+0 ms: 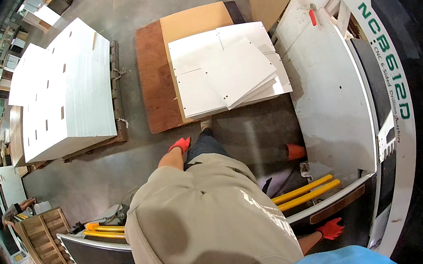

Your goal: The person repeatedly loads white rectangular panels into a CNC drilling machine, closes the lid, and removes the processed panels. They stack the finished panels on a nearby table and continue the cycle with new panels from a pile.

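Observation:
My left hand [181, 144], in a red glove, hangs beside my dark trouser leg over the floor. Its fingers look loosely stretched and nothing shows in them. On the right, my right hand [331, 229], also red-gloved, reaches out low over the dark machine bed [348, 210]. Its fingers are spread, and I see nothing held. Ahead of my foot, white panels [238, 70] with small drilled holes lie in an uneven pile, the top one turned askew. They rest on a tan board [192, 21] over a reddish-brown board [155, 81].
At left, a tall stack of white panels [66, 91] stands on a wooden pallet [118, 90]. A large white drilling machine [333, 90] closes off the right side. Yellow bars [308, 191] run across the machine bed beside me. A wooden crate [46, 244] stands at lower left.

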A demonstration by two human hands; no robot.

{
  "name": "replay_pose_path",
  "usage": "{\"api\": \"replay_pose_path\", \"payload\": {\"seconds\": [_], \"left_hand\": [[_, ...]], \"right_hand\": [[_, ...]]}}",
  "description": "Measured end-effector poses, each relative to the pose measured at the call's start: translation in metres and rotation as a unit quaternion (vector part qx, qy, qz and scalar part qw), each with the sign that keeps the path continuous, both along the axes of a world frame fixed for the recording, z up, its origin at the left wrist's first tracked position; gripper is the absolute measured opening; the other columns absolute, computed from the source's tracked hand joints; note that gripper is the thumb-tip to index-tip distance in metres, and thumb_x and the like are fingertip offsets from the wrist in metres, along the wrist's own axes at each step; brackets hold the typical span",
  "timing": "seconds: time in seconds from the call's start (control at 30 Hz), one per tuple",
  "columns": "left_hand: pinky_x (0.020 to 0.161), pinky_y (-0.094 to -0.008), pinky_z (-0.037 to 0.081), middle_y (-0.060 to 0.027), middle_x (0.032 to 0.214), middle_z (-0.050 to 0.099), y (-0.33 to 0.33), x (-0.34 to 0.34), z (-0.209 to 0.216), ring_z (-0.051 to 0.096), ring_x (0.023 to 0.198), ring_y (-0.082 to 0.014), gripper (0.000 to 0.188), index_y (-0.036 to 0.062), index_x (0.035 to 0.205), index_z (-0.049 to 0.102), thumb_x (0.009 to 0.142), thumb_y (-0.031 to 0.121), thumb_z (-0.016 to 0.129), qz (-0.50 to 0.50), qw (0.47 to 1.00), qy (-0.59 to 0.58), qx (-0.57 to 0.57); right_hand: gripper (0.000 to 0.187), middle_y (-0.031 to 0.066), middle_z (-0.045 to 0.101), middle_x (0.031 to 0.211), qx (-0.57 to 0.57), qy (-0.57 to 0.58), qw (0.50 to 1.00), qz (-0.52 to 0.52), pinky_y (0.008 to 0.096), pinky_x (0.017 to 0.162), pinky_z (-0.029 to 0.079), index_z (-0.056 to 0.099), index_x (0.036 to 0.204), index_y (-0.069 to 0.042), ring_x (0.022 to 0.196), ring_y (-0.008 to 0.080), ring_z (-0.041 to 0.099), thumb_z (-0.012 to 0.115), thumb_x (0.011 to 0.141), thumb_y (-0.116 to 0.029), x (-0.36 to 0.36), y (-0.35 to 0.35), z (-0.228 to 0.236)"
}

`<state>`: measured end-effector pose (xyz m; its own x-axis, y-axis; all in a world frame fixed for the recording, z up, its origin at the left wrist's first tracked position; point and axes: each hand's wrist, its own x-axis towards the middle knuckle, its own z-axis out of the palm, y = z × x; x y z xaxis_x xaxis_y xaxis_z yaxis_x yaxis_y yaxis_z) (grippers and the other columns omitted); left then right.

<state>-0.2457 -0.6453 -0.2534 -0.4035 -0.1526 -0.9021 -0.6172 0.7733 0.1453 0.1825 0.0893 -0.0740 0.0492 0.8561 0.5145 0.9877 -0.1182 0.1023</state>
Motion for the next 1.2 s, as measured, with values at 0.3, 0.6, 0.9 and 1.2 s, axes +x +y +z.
{"api": "replay_pose_path", "payload": {"seconds": [0.3,0.6,0.9,1.2], "left_hand": [[0.121,-0.047,0.037,-0.0223,0.159,0.048,0.006,-0.108,-0.062,0.044,0.149,-0.0396,0.084,0.003,0.156,0.046,0.102,0.068,0.041,0.057,0.984,0.132,0.105],[0.109,-0.0476,0.046,-0.0246,0.136,0.067,0.042,-0.26,-0.058,0.06,0.132,-0.0413,0.072,0.0029,0.14,0.06,0.104,0.063,0.045,0.098,0.952,0.194,0.217],[0.102,-0.0424,0.048,-0.0222,0.127,0.07,-0.004,-0.255,-0.103,0.065,0.114,-0.0313,0.074,-0.0044,0.141,0.058,0.105,0.06,0.046,0.156,0.952,0.195,0.175],[0.092,-0.0402,0.047,-0.0149,0.125,0.071,0.051,-0.166,-0.051,0.06,0.095,-0.0237,0.078,0.0034,0.144,0.058,0.102,0.069,0.048,0.404,0.894,0.137,0.138]], "right_hand": [[0.059,0.0164,0.072,0.13,-0.073,0.029,0.994,-0.074,0.0593,0.097,0.052,0.07,0.133,-0.01,0.117,0.0403,0.068,0.055,0.1,-0.056,-0.105,-0.077,0.042],[0.054,0.0248,0.069,0.128,-0.22,0.005,0.885,0.411,0.053,0.102,0.05,0.07,0.127,-0.002,0.118,0.0422,0.065,0.072,0.093,-0.045,-0.344,-0.21,-0.032],[0.061,0.0201,0.064,0.14,-0.402,0.045,0.802,0.439,0.0512,0.112,0.043,0.065,0.134,-0.004,0.13,0.0385,0.059,0.072,0.092,-0.047,-0.486,-0.171,-0.08],[0.069,0.0232,0.063,0.143,-0.629,0.051,0.652,0.421,0.0473,0.11,0.048,0.061,0.143,-0.004,0.13,0.0402,0.06,0.071,0.093,-0.052,-0.596,-0.044,-0.222]]}}
